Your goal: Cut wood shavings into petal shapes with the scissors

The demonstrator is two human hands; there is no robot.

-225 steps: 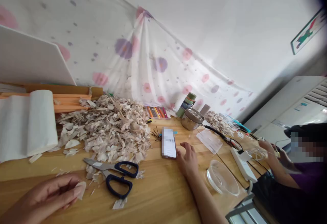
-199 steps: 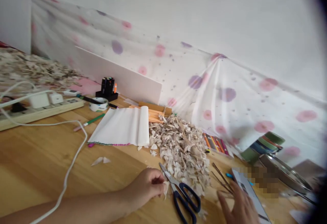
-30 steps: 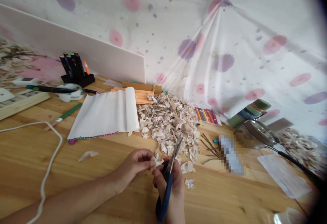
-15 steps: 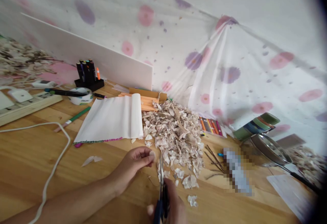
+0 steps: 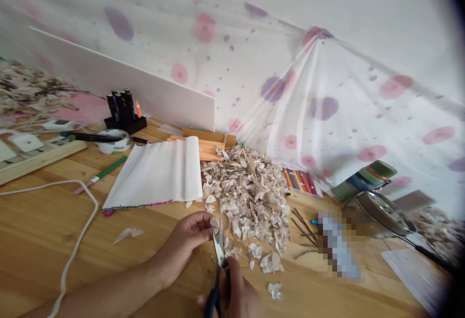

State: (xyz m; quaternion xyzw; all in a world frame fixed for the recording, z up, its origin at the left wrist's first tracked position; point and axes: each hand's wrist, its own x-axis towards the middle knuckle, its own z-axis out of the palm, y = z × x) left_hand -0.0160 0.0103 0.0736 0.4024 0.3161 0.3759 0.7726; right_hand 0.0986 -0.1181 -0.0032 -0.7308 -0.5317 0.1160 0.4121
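My left hand (image 5: 194, 231) pinches a small pale dried flake (image 5: 214, 222) between thumb and fingertips. Dark-handled scissors (image 5: 219, 250) are gripped in my right hand (image 5: 241, 291), low in the view. Their blades stand apart and point up at the flake, with the tips right beside my left fingertips; whether they touch the flake I cannot tell. Just beyond lies a large heap of dried papery flakes (image 5: 254, 189). A few loose flakes (image 5: 271, 263) are scattered on the wooden table (image 5: 152, 274) to the right of the scissors.
White paper (image 5: 152, 175) with a rolled end lies left of the heap. Behind it are a marker holder (image 5: 125, 122) and a tape roll (image 5: 113, 142). A white cable (image 5: 78, 233) crosses the left side. Thin twigs (image 5: 304, 228), a blurred-out object (image 5: 337, 245) and a strainer (image 5: 381, 214) are at right.
The scissors have swung left and their blades have parted, tips now at the flake in my left hand. My left hand has shifted slightly left.
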